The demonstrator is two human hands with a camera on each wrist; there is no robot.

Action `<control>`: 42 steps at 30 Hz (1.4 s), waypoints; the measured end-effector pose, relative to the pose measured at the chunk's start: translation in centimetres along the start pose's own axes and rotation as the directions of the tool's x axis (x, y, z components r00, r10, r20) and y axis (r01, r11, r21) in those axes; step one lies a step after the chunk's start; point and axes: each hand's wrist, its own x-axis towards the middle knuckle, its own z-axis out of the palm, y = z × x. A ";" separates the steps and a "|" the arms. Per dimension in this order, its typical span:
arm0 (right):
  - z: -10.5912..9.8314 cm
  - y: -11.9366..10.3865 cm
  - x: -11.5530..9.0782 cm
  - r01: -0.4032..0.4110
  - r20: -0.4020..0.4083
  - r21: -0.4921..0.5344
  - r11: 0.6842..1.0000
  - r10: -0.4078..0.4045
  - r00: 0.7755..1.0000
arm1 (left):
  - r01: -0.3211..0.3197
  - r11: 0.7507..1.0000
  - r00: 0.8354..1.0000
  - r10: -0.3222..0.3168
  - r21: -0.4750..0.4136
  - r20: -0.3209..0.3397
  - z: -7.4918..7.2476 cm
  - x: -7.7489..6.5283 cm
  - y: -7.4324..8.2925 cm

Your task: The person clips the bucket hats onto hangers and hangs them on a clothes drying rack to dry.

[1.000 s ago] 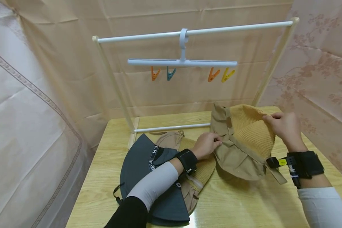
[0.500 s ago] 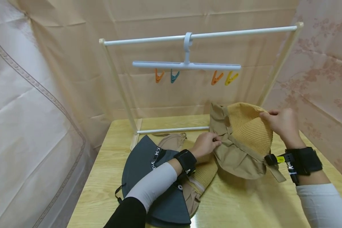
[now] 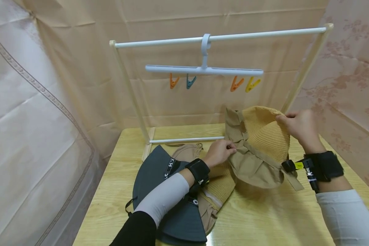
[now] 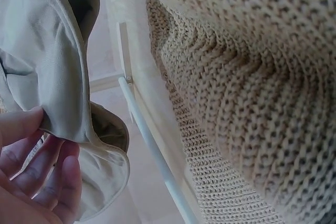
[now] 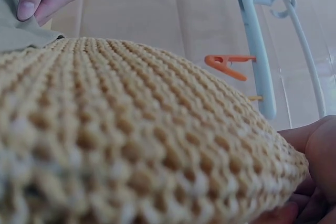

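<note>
Both hands hold up a sun hat with a yellow woven part and a khaki cloth part, tilted above the table's right side. My left hand pinches the edge of the khaki cloth between thumb and fingers. At the hat's upper right, my right hand pinches the woven edge. Under my left forearm lies a dark grey bucket hat, partly covering another woven and tan cloth hat on the table.
Behind the hats stands a rack with a white top bar. From it hangs a pale blue hanger carrying orange clips, a teal clip and a yellow clip. Beige cloth hangs behind the wooden table.
Both hands and the held hat have shifted slightly up and left. The rack and hanger appear a little farther right in the view. Neither hand has let go.
</note>
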 end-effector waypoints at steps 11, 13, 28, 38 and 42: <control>1.0 -1.8 0.9 0.018 0.028 -0.025 1.000 -0.018 0.999 | 0.057 0.997 0.998 -0.057 -0.049 -0.007 -0.6 -0.2 -0.8; 1.2 -2.1 1.1 0.012 0.037 -0.026 1.000 -0.011 0.999 | 0.063 0.996 0.998 -0.063 -0.063 -0.012 -0.7 -0.2 -1.1; 2.0 -3.3 2.6 -0.007 -0.025 0.027 1.000 0.007 1.000 | 0.072 0.987 0.997 -0.077 -0.144 -0.027 -1.8 0.5 -1.8; 2.7 -4.6 3.2 -0.023 -0.020 0.067 0.997 0.024 1.000 | 0.108 0.976 0.994 -0.112 -0.191 -0.015 -1.6 0.7 -2.3; 3.0 -5.2 3.3 -0.024 -0.021 0.082 0.996 0.026 0.999 | 0.115 0.972 0.993 -0.118 -0.207 -0.001 -1.6 0.7 -2.4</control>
